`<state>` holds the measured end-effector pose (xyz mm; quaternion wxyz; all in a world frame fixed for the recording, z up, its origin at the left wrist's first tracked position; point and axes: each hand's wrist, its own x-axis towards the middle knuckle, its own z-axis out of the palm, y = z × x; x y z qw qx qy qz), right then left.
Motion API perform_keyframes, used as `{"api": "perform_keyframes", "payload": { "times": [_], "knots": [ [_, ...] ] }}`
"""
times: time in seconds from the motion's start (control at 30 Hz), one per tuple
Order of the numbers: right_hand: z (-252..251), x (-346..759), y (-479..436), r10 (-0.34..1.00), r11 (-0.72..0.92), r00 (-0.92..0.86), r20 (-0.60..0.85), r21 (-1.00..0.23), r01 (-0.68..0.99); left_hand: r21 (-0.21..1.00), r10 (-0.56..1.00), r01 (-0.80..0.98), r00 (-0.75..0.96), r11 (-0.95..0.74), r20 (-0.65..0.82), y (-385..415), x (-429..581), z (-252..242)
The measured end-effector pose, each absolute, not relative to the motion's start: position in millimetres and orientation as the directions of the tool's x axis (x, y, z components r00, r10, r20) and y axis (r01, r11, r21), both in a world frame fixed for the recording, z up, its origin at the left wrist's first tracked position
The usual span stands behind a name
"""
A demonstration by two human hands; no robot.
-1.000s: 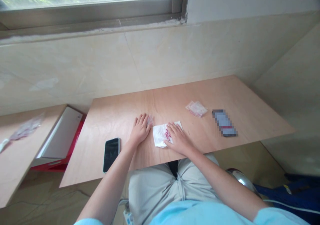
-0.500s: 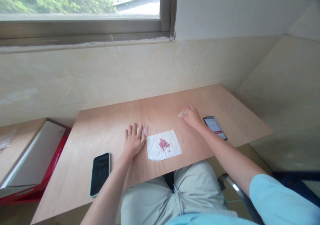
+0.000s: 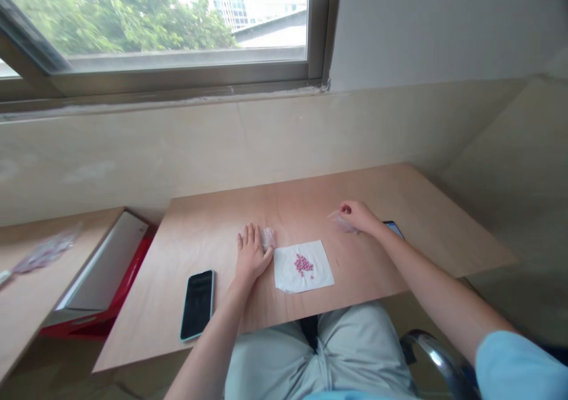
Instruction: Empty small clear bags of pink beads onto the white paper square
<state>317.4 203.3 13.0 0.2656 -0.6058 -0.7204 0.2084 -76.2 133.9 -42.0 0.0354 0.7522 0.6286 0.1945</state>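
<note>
A white paper sheet (image 3: 306, 270) lies on the wooden table (image 3: 213, 222) with a small heap of pink beads (image 3: 303, 264) on it. My left hand (image 3: 251, 256) rests flat just left of the sheet, fingers stretched, its thumb side against a small clear plastic bag (image 3: 268, 236). My right hand (image 3: 358, 216) is farther right, its fingers closed on another small clear bag (image 3: 339, 219) that holds pink beads, lifted slightly off the table.
A black phone (image 3: 197, 303) lies face up near the front left of the table. A second phone (image 3: 393, 228) shows partly behind my right wrist. A white and red box (image 3: 103, 270) sits at the left, beside another table with a plastic bag (image 3: 44, 250).
My right hand left the sheet of beads, reached right to the small bag by the second phone, and now has it pinched and lifted. My left hand stayed put.
</note>
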Motion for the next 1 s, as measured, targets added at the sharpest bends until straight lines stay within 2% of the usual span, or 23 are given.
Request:
{"api": "perform_keyframes", "payload": {
  "times": [0.1,0.17,0.23,0.3,0.4,0.47,0.53,0.6,0.67,0.8,1.0],
  "knots": [
    [24,318,180,0.992,0.119,-0.089,0.088,-0.879,0.461,0.399,0.928,0.888,0.077,-0.230,0.366,126,-78,-28],
    [30,313,159,0.999,0.014,-0.036,0.007,-0.977,0.214,0.482,0.902,0.842,0.011,-0.242,0.433,116,-77,-15],
    [35,304,136,0.994,-0.096,-0.048,-0.095,-0.995,-0.035,0.571,0.888,0.785,-0.060,-0.241,0.457,101,-70,0],
    [38,291,111,0.974,-0.199,-0.151,-0.166,-0.950,-0.239,0.666,0.899,0.705,-0.094,-0.243,0.428,82,-56,15],
    [37,266,76,0.925,-0.347,-0.291,-0.246,-0.859,-0.376,0.839,0.968,0.511,-0.048,-0.190,0.248,47,-26,29],
    [33,250,57,0.890,-0.429,-0.346,-0.296,-0.798,-0.423,0.937,0.998,0.343,0.006,-0.068,0.070,24,-5,31],
    [28,237,44,0.862,-0.478,-0.402,-0.310,-0.763,-0.435,0.986,0.986,0.102,0.092,0.130,-0.139,4,11,29],
    [24,229,34,0.844,-0.485,-0.451,-0.292,-0.775,-0.405,0.924,0.927,-0.143,0.186,0.354,-0.327,-10,21,24],
    [19,227,26,0.831,-0.465,-0.488,-0.269,-0.817,-0.342,0.830,0.885,-0.311,0.219,0.463,-0.411,-19,24,21],
    [14,230,19,0.790,-0.433,-0.558,-0.252,-0.875,-0.217,0.801,0.914,-0.446,0.127,0.399,-0.385,-20,21,14],
    [18,227,25,0.766,-0.417,-0.589,-0.258,-0.896,-0.151,0.906,0.979,-0.384,-0.030,0.177,-0.204,-4,14,6]
  ]
}}
